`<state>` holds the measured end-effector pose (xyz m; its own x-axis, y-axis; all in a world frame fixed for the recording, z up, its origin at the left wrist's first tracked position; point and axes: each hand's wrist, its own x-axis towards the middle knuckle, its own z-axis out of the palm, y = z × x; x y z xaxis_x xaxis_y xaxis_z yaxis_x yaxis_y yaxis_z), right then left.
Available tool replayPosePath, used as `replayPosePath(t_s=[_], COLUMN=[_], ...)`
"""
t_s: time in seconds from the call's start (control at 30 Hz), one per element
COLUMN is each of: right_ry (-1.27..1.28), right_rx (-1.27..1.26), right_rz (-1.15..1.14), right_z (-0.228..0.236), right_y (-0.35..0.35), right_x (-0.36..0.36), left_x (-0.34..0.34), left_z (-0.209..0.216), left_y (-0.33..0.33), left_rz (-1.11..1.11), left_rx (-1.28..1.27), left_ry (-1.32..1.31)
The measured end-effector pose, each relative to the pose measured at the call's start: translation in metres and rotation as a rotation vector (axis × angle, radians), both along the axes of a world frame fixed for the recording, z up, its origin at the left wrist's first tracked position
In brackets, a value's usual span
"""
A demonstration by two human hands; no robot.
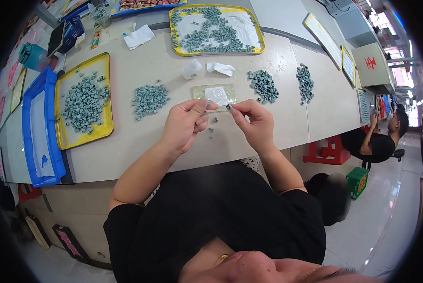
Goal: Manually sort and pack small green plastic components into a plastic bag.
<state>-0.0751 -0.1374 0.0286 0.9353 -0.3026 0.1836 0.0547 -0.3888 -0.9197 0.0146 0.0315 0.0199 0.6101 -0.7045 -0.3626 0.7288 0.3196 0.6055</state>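
My right hand (256,123) pinches a small dark green stone piece (229,107) between thumb and forefinger. Facing it, my left hand (187,123) is closed, thumb against forefinger; what sits at its fingertips is too small to make out. Just beyond both hands lies a pale greenish flat pad (198,92) with a white sheet (216,95) on it. A few loose stone pieces (215,120) rest on the table between my wrists. Heaps of similar grey-green pieces spread on either side: one pile (150,100) to the left, a darker pile (263,86) to the right.
A yellow-rimmed tray (108,70) of pieces and a blue tray (27,127) stand left. Another yellow-rimmed tray (262,40) is at the back. A white cup-like container (191,69) and folded tissue (220,69) sit beyond the pad. Another person (379,139) sits far right.
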Motion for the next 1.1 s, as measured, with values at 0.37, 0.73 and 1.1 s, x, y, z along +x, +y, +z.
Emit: replayPosePath(t_s=[0.37, 0.73, 1.1], right_ry=[-0.053, -0.567, -0.599], right_rx=[0.077, -0.659, -0.727], right_rz=[-0.025, 0.033, 0.086], right_z=[0.006, 0.006, 0.001], right_y=[-0.006, 0.003, 0.008], right_x=[-0.001, 0.011, 0.016], left_x=[-0.008, -0.008, -0.004], left_z=[0.005, 0.007, 0.001], left_y=[-0.004, -0.004, -0.001], left_rz=[-0.207, -0.241, -0.21], left_rx=[0.014, 0.006, 0.052], left_ry=[0.063, 0.046, 0.059])
